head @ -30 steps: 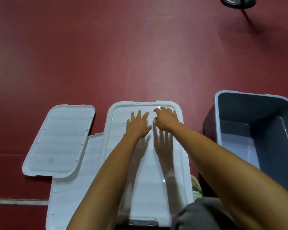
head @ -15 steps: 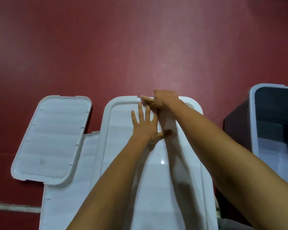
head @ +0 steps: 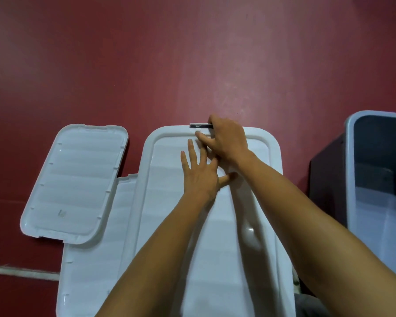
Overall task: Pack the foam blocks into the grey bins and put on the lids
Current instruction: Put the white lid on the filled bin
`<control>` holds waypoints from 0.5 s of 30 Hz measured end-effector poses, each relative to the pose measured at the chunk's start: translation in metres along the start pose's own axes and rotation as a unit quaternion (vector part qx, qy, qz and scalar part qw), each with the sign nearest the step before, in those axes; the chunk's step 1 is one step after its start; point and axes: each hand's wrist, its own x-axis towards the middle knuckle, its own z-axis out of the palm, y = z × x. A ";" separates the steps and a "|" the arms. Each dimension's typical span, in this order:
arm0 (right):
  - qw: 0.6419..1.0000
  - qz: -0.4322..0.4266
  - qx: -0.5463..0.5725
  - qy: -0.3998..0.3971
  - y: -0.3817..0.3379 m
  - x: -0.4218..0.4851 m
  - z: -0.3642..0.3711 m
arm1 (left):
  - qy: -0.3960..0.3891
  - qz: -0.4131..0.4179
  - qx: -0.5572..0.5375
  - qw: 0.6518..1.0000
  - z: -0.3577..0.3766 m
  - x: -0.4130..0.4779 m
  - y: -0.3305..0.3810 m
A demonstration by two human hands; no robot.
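1. Lid (head: 162, 170) sits on a bin straight in front of the person, on the floor (head: 192, 53). Its long axis runs from 6 o'clock to 12 o'clock, away from the body. The bin under it is hidden, and no foam blocks are in view.
2. The coming move turns on the latch (head: 200, 126), a dark piece in the middle of the lid's short edge at 12 o'clock. It stands a little past the rim, so I judge it is not yet pressed closed.
3. The right hand (head: 226, 140) is the nearer one, already at the latch. Its fingers curl over the far edge round the right end of the latch, and the thumb lies on the lid rim just below.
4. The left hand (head: 200, 177) lies flat on the lid at 7 o'clock from the right hand. Its fingers are straight and spread, and it holds nothing. It seems to press the lid down.
5. The hands are close together, and the left fingertips reach under the right hand.
6. At 3 o'clock an open bin (head: 350, 170) waits without a lid. At 9 o'clock two spare lids (head: 76, 181) lie on the floor, one partly over the other.
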 end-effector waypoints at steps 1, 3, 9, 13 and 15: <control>1.000 -0.017 -0.004 0.009 0.000 -0.005 0.000 | 0.012 -0.015 0.002 1.000 0.001 -0.005 0.004; 0.999 -0.043 -0.008 0.013 0.001 -0.010 0.002 | 0.016 -0.031 0.007 0.999 0.002 -0.009 0.007; 0.998 -0.049 0.017 0.030 -0.004 -0.027 0.005 | 0.006 -0.038 -0.005 0.999 0.002 -0.008 0.006; 0.996 -0.033 0.046 0.063 -0.017 -0.035 0.009 | -0.002 -0.056 -0.016 0.998 0.001 -0.008 0.007; 0.997 -0.031 0.034 0.057 -0.017 -0.035 0.009 | -0.005 -0.053 -0.017 0.998 0.000 -0.007 0.007</control>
